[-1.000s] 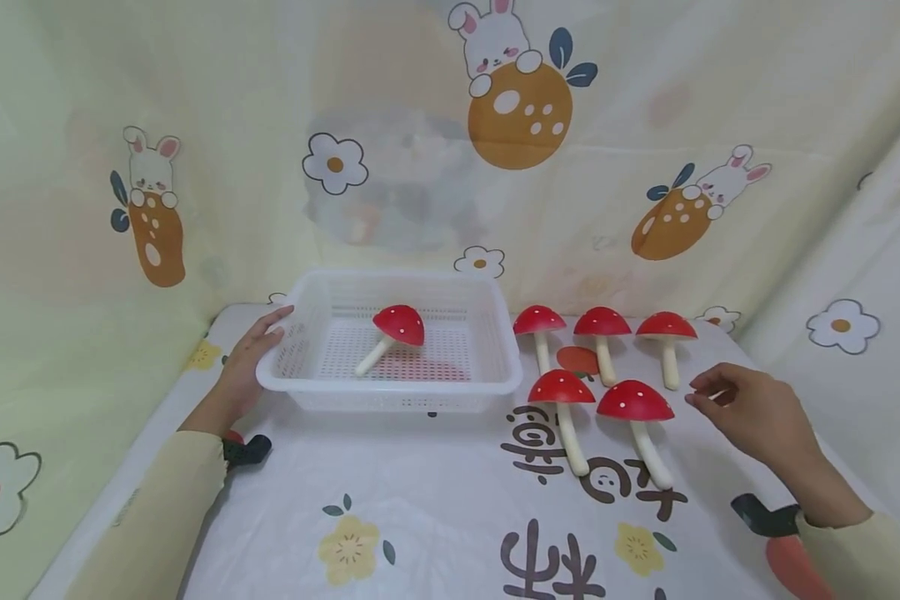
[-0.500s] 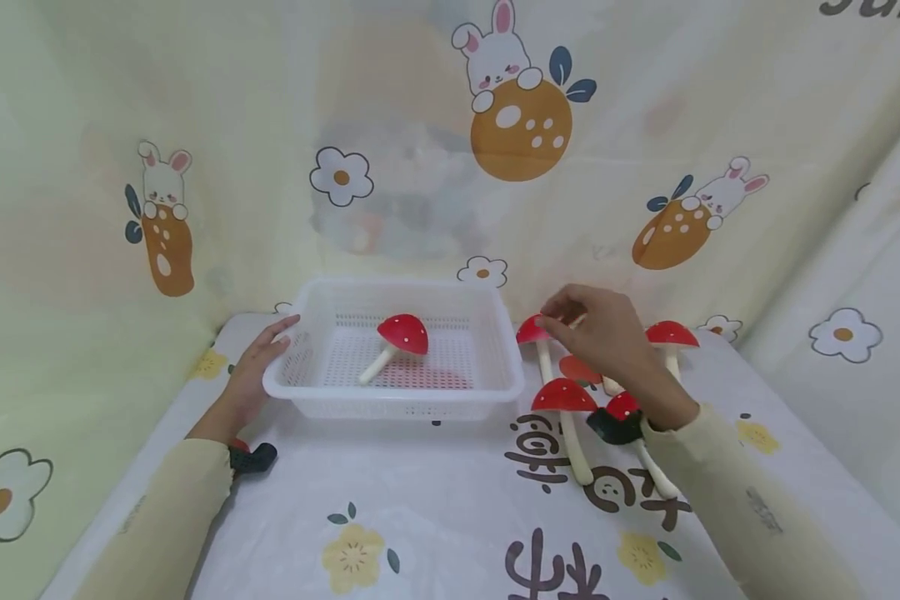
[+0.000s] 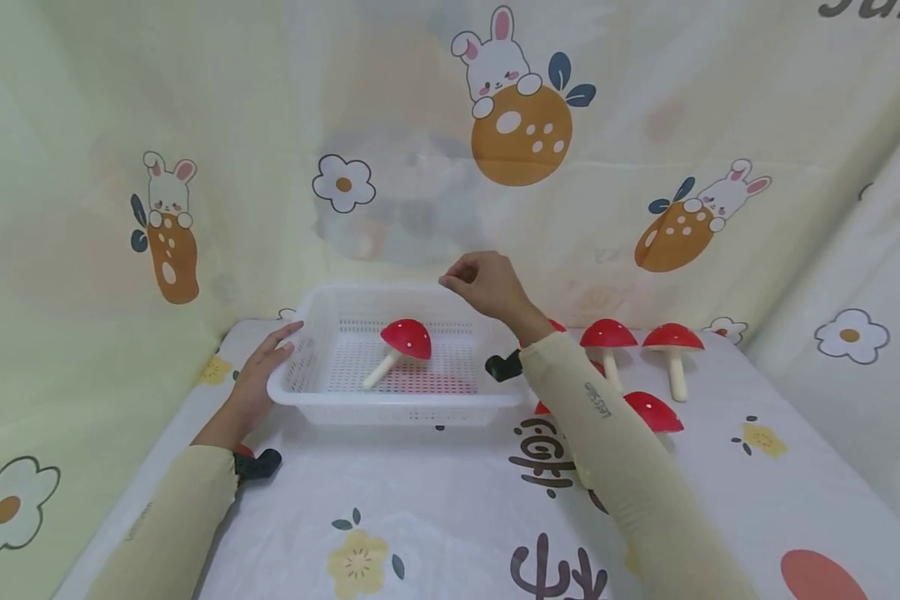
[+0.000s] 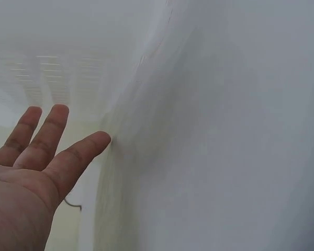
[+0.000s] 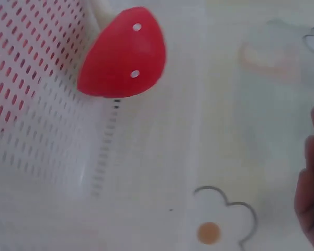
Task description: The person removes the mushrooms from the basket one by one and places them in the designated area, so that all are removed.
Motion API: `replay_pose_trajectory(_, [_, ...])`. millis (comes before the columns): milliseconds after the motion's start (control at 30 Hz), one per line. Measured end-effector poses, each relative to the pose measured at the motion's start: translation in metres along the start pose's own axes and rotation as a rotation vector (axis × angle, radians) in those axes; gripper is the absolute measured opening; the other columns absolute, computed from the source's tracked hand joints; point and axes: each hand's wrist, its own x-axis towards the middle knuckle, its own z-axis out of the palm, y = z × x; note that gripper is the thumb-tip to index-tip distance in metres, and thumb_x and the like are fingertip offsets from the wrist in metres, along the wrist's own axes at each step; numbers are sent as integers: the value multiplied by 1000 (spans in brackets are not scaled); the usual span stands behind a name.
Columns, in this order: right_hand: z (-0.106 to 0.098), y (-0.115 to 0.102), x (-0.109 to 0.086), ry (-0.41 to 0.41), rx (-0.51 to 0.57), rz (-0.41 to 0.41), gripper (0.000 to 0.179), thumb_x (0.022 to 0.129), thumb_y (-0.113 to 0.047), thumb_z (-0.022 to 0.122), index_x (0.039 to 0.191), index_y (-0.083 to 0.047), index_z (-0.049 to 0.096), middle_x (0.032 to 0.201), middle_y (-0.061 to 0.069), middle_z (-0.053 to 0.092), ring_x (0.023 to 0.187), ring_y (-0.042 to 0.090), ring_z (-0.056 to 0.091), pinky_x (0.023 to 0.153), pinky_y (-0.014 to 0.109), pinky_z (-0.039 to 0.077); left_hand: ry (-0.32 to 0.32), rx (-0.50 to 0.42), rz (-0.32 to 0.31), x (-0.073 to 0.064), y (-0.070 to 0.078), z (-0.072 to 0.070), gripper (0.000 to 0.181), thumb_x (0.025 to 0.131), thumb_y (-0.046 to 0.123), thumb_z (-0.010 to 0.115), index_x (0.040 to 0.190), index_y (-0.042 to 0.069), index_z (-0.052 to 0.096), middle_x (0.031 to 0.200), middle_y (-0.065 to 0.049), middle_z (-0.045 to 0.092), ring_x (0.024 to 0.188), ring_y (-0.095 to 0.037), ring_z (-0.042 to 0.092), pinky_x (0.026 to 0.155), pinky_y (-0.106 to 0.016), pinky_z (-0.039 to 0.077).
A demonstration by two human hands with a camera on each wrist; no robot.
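The left hand point(image 3: 253, 385) rests with straight fingers against the left wall of a white plastic basket point(image 3: 412, 400); the left wrist view shows the fingers spread beside its slotted side. One toy mushroom point(image 3: 407, 339), with a red white-dotted cap and cream stem, lies tilted inside the basket. Over the basket's back right rim hangs the right hand point(image 3: 489, 287), its fingers loosely bent and nothing seen between them. Its fingertips show at the edge of the right wrist view, apart from the mushroom point(image 5: 126, 55).
Right of the basket, several more toy mushrooms lie on the printed tablecloth point(image 3: 427, 492), among them a back one point(image 3: 608, 333), a far right one point(image 3: 673, 337) and a front one point(image 3: 653, 412). The right sleeve point(image 3: 615, 442) partly hides others. A patterned curtain point(image 3: 420, 100) stands behind.
From beside the far right mushrooms, the right hand has moved left across them to above the basket's back right rim. The left hand stays at the basket; the mushrooms stay in place.
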Motion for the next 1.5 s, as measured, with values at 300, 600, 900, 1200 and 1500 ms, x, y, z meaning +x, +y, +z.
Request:
replay_pose_trajectory(300, [47,13,18,-203,-159,129,25,88,-36,72,96,-12,70,91,4,69,84,19,60,68,29,52,-10,48,9,7,-6,6,51,104,50,36,153,39,29,163,-2,26,140,-33,40,86,-23,56])
replay_pose_trajectory(600, [62,10,12,-627,-245,361,78,75,-35,84,135,-10,42,126,11,56,110,27,56,89,42,58,12,31,33,1,4,1,52,104,51,35,154,38,28,162,-3,29,139,-33,42,85,-22,56])
replay_pose_trajectory(900, [79,14,6,-531,-502,207,80,71,-37,87,130,-15,37,111,5,62,100,19,61,81,38,59,3,8,5,3,2,4,51,105,47,37,154,36,29,162,-2,28,139,-34,42,88,-25,57])
replay_pose_trajectory(1200, [83,12,10,-497,-512,129,61,82,-29,79,127,-13,42,102,4,64,90,18,61,75,31,57,21,45,2,1,1,2,52,104,49,37,153,37,30,161,-2,31,134,-35,48,86,-30,59])
replay_pose_trajectory(1500, [91,12,18,-358,-461,30,31,89,-25,73,114,-17,56,104,2,64,90,17,58,81,29,57,29,30,-2,2,-2,0,51,103,51,39,152,40,31,162,-2,28,137,-35,45,88,-30,58])
